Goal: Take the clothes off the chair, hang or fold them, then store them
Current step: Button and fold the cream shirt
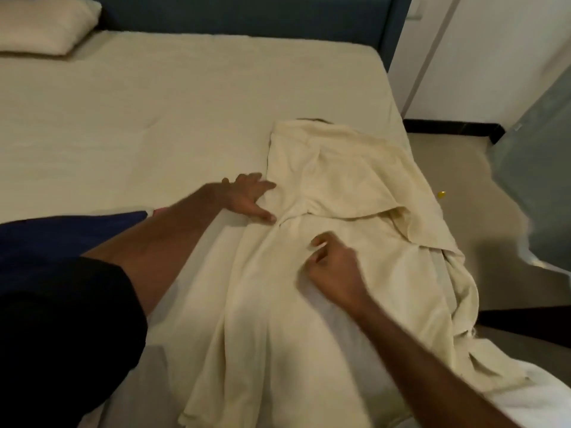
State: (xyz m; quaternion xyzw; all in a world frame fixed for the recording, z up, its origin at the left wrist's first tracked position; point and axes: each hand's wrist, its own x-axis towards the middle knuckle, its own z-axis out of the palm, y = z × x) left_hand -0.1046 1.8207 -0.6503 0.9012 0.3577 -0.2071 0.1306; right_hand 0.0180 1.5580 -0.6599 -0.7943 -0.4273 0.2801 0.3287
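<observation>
A cream garment (346,193) lies spread along the right side of the bed (154,118), its upper part folded over and its lower part trailing toward the bed's near edge. My left hand (250,196) lies flat with straight fingers at the garment's left edge, pressing the cloth. My right hand (332,264) sits on the middle of the garment with fingers curled, pinching a fold of the cloth. A dark blue piece of cloth (61,239) lies at the left beside my left arm.
A cream pillow (46,26) lies at the bed's far left against a blue headboard (247,13). Right of the bed are a beige floor (457,168), a white wall, a grey panel (540,180) and a small yellow object (441,194).
</observation>
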